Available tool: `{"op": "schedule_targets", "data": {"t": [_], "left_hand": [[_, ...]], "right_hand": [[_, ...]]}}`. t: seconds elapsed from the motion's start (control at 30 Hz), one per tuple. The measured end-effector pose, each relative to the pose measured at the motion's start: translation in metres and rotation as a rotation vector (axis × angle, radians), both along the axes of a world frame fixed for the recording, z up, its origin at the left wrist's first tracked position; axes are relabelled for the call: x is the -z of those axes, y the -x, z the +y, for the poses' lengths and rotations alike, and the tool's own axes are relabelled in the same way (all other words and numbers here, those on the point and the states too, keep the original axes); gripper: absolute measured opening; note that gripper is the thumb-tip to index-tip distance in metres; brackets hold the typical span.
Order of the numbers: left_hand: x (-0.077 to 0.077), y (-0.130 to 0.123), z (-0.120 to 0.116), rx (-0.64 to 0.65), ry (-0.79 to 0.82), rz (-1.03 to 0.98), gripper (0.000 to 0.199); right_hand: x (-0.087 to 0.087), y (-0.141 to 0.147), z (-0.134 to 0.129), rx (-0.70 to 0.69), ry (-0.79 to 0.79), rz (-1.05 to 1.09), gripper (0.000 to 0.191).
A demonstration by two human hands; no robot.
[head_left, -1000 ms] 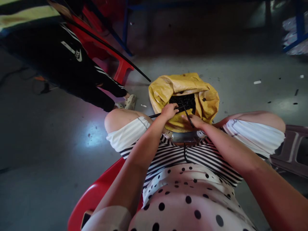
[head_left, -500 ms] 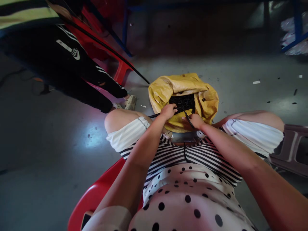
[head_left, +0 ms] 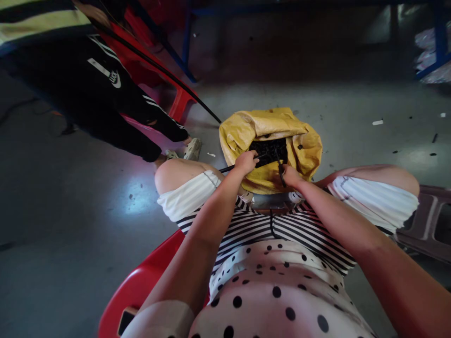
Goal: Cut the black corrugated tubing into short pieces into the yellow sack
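Observation:
A yellow sack (head_left: 269, 123) lies on the floor between my knees, its mouth open over a mass of small black pieces (head_left: 268, 149). At the near left edge of the opening my left hand (head_left: 246, 162) is closed round a thin black rod (head_left: 226, 168), whose far end points over the pieces. Over the right side of the opening my right hand (head_left: 291, 176) is closed on a slim black tool (head_left: 282, 174), perhaps scissors or pliers. Its tip reaches toward the pieces near the rod's end; whether they touch is too small to tell.
At the left stands a person in black trousers (head_left: 102, 89), beside a red stool (head_left: 180, 104). A long black rod (head_left: 169, 75) slants down to the sack's left edge. A brown stool (head_left: 424, 216) is at the right, and blue metal legs (head_left: 186, 42) stand behind.
My right hand has shifted slightly right, and the black tool has turned more upright. Its tip has moved a little away from my left hand, which keeps its place at the sack.

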State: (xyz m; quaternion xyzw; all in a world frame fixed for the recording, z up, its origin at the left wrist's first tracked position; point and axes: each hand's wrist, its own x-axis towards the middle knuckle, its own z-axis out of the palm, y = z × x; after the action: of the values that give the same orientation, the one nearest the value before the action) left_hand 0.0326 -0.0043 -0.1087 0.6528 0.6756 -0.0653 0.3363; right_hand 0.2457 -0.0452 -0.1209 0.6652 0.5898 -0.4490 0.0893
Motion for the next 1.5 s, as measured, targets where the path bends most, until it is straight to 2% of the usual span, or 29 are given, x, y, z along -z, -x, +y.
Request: {"op": "schedule_targets", "data": {"t": [0.1, 0.2, 0.43, 0.63, 0.7, 0.9, 1.23, 1.37, 1.5], "left_hand": [[-0.003, -0.001, 0.000, -0.029, -0.040, -0.003, 0.027], [-0.004, -0.002, -0.001, -0.019, -0.075, -0.011, 0.025], [-0.006, -0.004, -0.004, 0.035, -0.094, -0.001, 0.025], [-0.007, -0.006, -0.005, 0.082, -0.076, -0.042, 0.023], [-0.007, -0.006, -0.005, 0.080, -0.080, -0.051, 0.023], [-0.008, -0.006, -0.004, 0.080, -0.088, -0.009, 0.022], [-0.015, -0.017, -0.011, 0.228, -0.087, 0.058, 0.027], [-0.015, -0.019, -0.013, 0.247, -0.086, 0.068, 0.027], [-0.013, -0.020, -0.013, 0.230, -0.086, 0.050, 0.029]], "right_hand": [[0.000, 0.001, -0.002, 0.049, 0.120, 0.140, 0.063], [0.000, 0.000, -0.002, 0.069, 0.150, 0.175, 0.071], [0.004, -0.001, -0.003, 0.120, 0.161, 0.223, 0.074], [-0.007, 0.000, 0.001, 0.200, 0.139, 0.281, 0.071], [-0.011, 0.000, 0.003, 0.179, 0.131, 0.256, 0.071], [-0.017, 0.003, 0.008, -0.026, 0.111, 0.034, 0.077], [-0.025, 0.008, 0.008, -0.190, 0.034, -0.141, 0.084], [-0.024, 0.009, 0.009, -0.187, 0.035, -0.153, 0.080], [-0.023, 0.008, 0.010, -0.104, 0.089, -0.070, 0.078]]}}
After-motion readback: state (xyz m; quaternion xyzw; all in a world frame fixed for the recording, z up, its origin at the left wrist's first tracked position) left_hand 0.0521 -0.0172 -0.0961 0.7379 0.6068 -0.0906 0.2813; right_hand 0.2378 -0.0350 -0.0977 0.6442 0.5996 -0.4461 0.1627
